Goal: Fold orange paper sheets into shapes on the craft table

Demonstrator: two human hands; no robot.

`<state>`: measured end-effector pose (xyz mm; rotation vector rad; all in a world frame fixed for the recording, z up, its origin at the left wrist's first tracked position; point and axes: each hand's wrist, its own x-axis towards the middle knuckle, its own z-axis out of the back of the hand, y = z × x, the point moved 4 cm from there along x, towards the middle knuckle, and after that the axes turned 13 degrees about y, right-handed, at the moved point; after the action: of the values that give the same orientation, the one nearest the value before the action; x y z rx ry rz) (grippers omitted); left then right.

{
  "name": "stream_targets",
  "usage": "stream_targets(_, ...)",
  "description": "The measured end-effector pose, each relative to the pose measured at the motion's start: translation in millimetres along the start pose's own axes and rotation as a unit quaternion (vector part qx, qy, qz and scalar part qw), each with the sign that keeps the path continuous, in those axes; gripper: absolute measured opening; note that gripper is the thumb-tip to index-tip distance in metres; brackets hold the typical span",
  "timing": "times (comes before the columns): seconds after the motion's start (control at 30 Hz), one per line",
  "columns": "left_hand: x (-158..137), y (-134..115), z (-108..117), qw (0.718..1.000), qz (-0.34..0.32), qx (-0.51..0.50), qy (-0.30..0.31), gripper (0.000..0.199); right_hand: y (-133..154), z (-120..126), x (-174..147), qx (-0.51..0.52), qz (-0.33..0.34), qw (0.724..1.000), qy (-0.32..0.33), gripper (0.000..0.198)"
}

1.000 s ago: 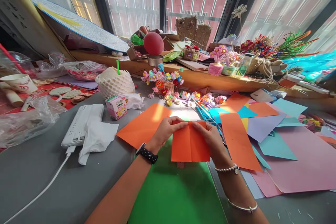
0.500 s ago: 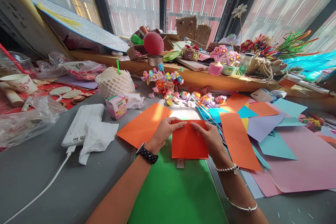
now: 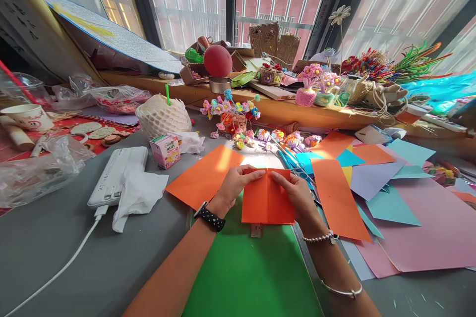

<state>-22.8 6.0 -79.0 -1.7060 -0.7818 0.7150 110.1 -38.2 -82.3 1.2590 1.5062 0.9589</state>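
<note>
A square of orange-red paper with a vertical crease down its middle is held up between my two hands. My left hand pinches its upper left part, thumb on the near face. On the upper right my right hand pinches it the same way, the two thumb tips close together beside the crease. The fingers behind the paper are hidden. Below lies a green board with a small pale tab showing under the paper's lower edge. A larger orange sheet lies beside my left hand.
Orange strips, teal sheets and a pink sheet overlap on the right. Scissors lie behind my right hand. To the left are a power bank with its cable, a tissue, a small box and a wrapped coconut.
The middle crease of the orange-red paper shows more plainly now, and its lower edge has shifted slightly left. Both hands keep their pinch with only small movement.
</note>
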Motion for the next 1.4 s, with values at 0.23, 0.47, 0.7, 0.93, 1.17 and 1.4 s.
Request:
stream_targets(0.23,-1.0,-1.2,0.3,1.000,0.001,0.002,-0.005,0.027,-3.0,-0.8,0.7,0.037,-0.013,0.999,0.029,0.027)
stream_targets(0.47,-0.7,-0.1,0.5,1.000,0.000,-0.003,-0.016,0.029,-4.1,-1.2,1.7,0.028,-0.006,0.999,0.028,0.028)
stream_targets(0.7,-1.3,4.7,-0.1,1.000,0.013,-0.003,0.015,0.032,-0.7,3.3,0.9,-0.073,0.035,0.996,-0.024,0.037)
stream_targets(0.93,-1.7,4.5,0.5,1.000,0.010,-0.012,-0.006,0.030,-1.0,1.5,1.3,-0.074,0.023,0.997,-0.014,0.038)
stream_targets(1.17,0.2,6.9,-1.0,0.998,0.008,-0.058,0.006,0.027,-2.7,-2.6,0.3,-0.008,0.017,1.000,-0.016,0.029)
stream_targets(1.4,-0.3,7.2,-0.1,0.999,0.001,-0.054,0.001,0.026,-5.3,-0.9,2.1,-0.006,0.032,0.999,-0.032,0.027)
